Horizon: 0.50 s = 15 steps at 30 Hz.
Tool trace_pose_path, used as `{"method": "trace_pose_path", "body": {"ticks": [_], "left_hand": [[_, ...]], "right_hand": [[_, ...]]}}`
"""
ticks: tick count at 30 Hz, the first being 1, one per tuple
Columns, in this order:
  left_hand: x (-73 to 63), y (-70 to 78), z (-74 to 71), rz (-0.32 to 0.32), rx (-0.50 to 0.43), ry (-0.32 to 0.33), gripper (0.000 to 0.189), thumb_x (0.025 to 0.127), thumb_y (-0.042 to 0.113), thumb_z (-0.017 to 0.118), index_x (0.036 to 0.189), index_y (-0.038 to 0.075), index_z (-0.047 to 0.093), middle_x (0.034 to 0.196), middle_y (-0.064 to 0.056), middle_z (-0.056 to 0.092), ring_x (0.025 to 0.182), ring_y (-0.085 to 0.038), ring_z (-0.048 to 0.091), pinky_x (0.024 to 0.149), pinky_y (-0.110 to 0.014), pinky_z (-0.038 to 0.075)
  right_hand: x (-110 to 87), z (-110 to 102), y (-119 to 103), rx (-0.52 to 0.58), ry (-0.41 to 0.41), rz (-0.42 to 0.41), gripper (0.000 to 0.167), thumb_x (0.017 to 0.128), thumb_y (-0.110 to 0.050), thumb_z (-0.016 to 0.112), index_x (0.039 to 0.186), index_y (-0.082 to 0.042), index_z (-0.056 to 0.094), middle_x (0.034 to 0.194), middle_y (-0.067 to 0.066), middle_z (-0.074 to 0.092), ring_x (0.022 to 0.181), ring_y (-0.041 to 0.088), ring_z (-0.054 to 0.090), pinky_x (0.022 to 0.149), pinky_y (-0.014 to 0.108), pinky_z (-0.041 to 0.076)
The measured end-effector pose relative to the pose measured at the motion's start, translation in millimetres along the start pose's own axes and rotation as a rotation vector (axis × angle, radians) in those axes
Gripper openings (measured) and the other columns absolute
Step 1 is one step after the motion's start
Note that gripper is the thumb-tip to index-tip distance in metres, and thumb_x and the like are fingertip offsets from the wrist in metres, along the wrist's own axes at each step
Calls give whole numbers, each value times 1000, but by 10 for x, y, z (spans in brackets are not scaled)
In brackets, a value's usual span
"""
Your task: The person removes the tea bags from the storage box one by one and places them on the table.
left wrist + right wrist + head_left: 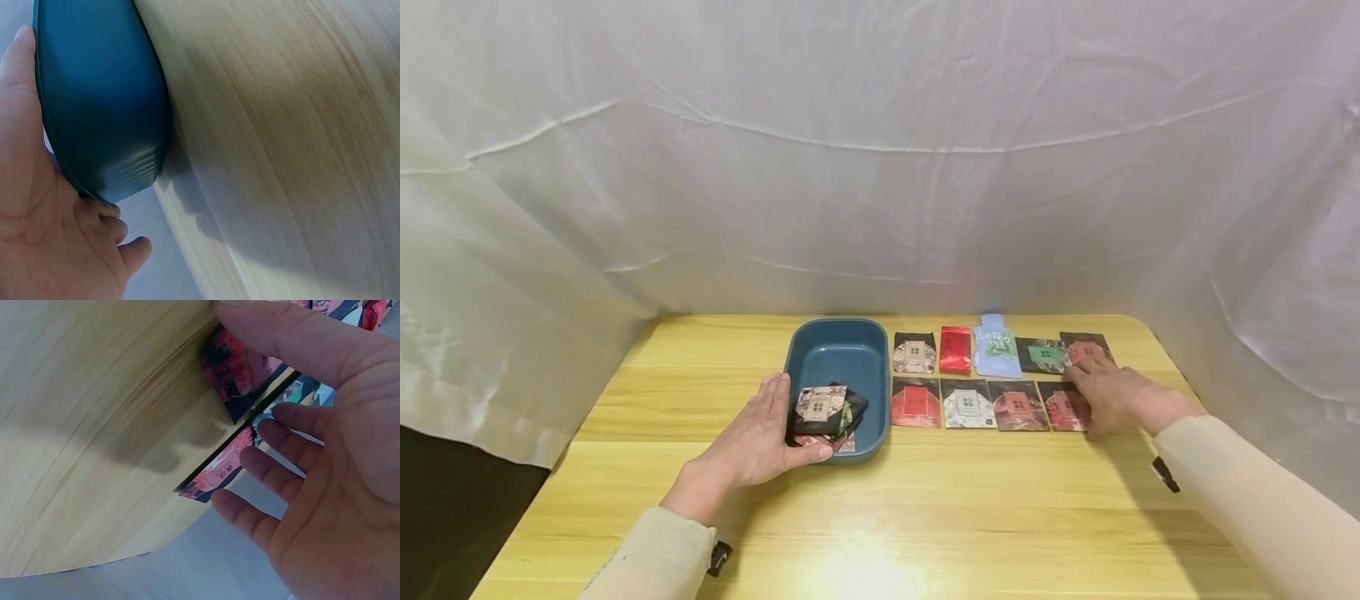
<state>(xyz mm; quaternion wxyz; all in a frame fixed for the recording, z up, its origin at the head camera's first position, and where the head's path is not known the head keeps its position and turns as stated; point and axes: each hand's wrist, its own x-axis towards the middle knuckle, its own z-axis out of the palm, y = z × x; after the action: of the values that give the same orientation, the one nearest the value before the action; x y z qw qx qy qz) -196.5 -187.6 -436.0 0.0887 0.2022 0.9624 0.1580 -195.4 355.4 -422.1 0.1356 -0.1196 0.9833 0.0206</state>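
Observation:
My left hand (762,435) rests along the left side of a dark blue rectangular tray (838,332), the thumb at its near rim. The left wrist view shows the tray's outer wall (103,81) beside the palm and thumb. Several patterned tea sachets (820,406) lie in a loose pile at the tray's near end. At the right end of two rows of sachets, my right hand (1120,396) hovers with thumb and fingers apart. Closest to it are a black and red sachet (1086,343) in the far row and a dark red one (1063,408) in the near row, partly hidden by the fingers.
The far row also holds a beige-and-black sachet (914,353), a shiny red packet (955,348), a light blue LeTea packet (996,350) and a green-labelled sachet (1037,354). Several sachets form the near row. Pale cloth (880,208) hangs behind the wooden table (925,517).

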Motion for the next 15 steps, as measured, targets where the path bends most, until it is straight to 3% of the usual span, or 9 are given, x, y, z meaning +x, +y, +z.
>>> {"method": "trace_pose_path", "body": {"ticks": [5,11,15], "left_hand": [[-10,-16,-23,-5,2,-1,138,84,87,60,165,-9,3,173,-29,4,162,-44,6,131,-57,16],[-5,-2,-25,-7,-3,-8,139,83,88,59,165,-9,3,173,-29,4,163,-44,6,131,-57,15],[0,12,-20,-11,-9,-14,141,81,92,57,166,-8,2,173,-28,4,163,-43,5,131,-56,15]], "right_hand": [[43,-62,-57,-10,16,-16,99,72,-22,92,152,10,44,163,40,29,151,62,21,111,80,34],[138,-232,-349,-99,171,-93,80,83,-30,89,143,10,55,145,33,55,136,57,48,111,71,43],[272,-324,-655,-88,260,-127,70,87,-29,85,141,7,59,141,29,61,133,52,55,108,68,47]]}}
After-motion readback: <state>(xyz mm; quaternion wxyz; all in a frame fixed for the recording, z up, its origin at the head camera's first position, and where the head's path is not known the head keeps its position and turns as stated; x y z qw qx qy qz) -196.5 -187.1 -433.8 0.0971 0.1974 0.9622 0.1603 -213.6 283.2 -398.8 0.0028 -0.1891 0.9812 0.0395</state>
